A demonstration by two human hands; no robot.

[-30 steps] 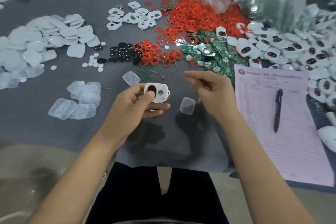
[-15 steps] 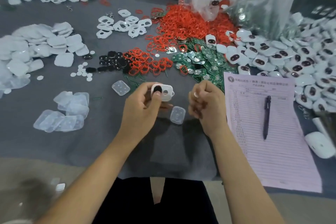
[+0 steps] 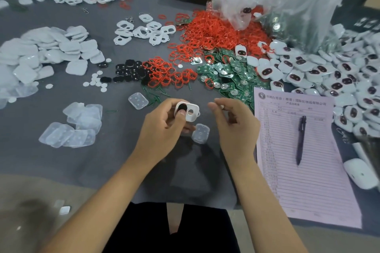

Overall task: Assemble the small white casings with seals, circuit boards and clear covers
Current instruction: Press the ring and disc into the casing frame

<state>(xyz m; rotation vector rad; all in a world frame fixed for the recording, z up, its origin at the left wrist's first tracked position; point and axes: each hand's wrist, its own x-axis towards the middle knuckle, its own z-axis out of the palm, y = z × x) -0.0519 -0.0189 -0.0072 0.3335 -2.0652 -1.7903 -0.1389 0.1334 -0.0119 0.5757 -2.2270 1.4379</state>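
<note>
Casing in hand, small part coming in

Small white plastic casing (image 3: 187,112) sits in my left hand (image 3: 162,129), fingers curled round it above the grey tabletop (image 3: 102,160), thumb pressing a black round insert into one of its two openings. My right hand (image 3: 234,125) hovers just beside it, thumb and forefinger pinched together; what they pinch is too small to tell. A clear rounded plastic cover (image 3: 201,133) lies just below the casing. For a clean fit I'd keep the casing level, line the part up with the open hole, and press evenly, not at an angle. Red rubber seal rings (image 3: 216,33) and green circuit boards (image 3: 232,76) wait farther back.
</note>
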